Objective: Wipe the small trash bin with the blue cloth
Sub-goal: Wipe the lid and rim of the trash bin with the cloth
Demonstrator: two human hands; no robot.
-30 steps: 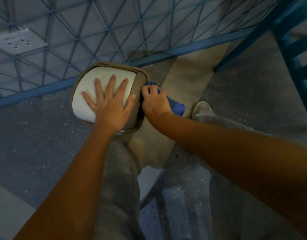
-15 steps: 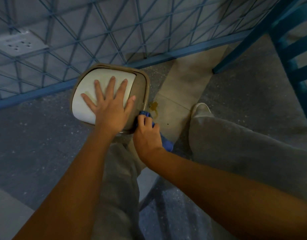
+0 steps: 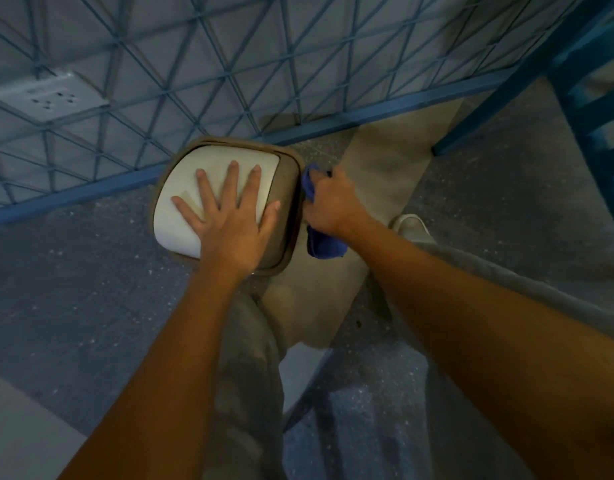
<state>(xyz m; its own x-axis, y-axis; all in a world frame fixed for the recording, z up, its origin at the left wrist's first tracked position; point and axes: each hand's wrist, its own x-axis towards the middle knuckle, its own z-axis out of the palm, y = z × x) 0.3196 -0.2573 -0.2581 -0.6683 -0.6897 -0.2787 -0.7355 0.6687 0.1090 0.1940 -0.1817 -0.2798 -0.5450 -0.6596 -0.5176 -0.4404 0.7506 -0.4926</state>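
Observation:
The small trash bin (image 3: pixel 286 188) is tan with a white lid and stands on the floor against a blue wire fence, seen from above. My left hand (image 3: pixel 229 216) lies flat on the white lid with its fingers spread. My right hand (image 3: pixel 333 202) grips the blue cloth (image 3: pixel 321 245) and holds it against the bin's right side. Part of the cloth hangs below that hand; the rest is hidden inside the fist.
A blue wire fence (image 3: pixel 298 64) runs behind the bin, with a white wall socket (image 3: pixel 49 97) beyond it. A blue chair frame (image 3: pixel 582 84) stands at the right. My knees in grey trousers and a white shoe (image 3: pixel 411 226) are on the speckled floor.
My right hand with the cloth went down the bin's right side toward its near corner, then came back up to the upper right side. My left hand stayed flat on the lid.

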